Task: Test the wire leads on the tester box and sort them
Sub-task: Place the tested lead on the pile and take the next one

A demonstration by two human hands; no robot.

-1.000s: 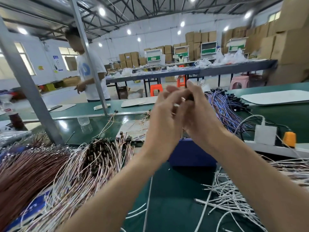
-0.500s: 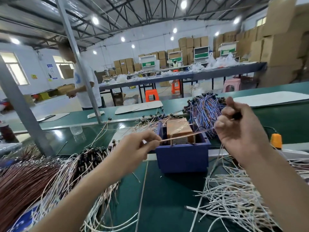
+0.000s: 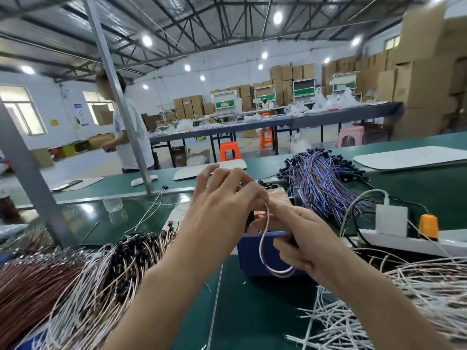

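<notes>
Though illegible, notice [image 3: 78,106] beyond wire lead [image 3: 278,273].

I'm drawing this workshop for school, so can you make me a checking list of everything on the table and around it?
Surface: green table, shiny, mostly covered.
Job's things: blue tester box; one wire lead looped in front of it; brown-white lead pile on the left; white lead pile on the right; purple-blue wire bundle behind.
Clutter: clear plastic container; white pad.
Hands: left hand pinches the lead; right hand grips it too.
Cables: white power strip with orange switch.
Surroundings: standing person; cardboard boxes; orange stool.
</notes>
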